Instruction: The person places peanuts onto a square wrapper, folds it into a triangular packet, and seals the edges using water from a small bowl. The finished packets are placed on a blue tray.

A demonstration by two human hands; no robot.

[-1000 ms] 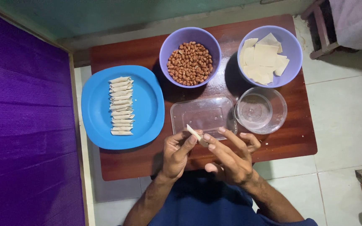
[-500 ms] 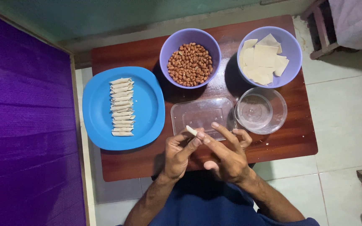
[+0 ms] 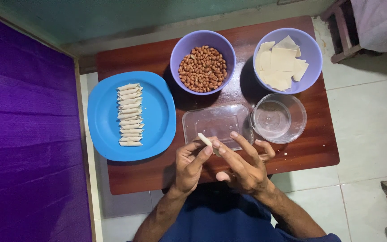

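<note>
We observe, at lower centre of the frame, the left hand [image 3: 189,165] and the right hand [image 3: 242,166] meeting over the near edge of a low reddish-brown wooden table [image 3: 312,150]. Both pinch a small pale rolled pastry wrapper [image 3: 205,139] between fingertips, the right hand's other fingers fanned out. Just above it sits a clear rectangular plastic tray [image 3: 216,123]. At left, a round blue plastic plate [image 3: 157,112] carries a column of finished pale rolls [image 3: 129,115]. Along the top stand a purple bowl of peanuts [image 3: 202,67] and a purple bowl of square wrappers [image 3: 285,62], with a clear round bowl [image 3: 278,118] beneath.

Bare table strip [image 3: 148,177] below blue plate [image 3: 157,112]; clear tray [image 3: 216,121], 2 bowls [image 3: 180,49] ahead.
</note>
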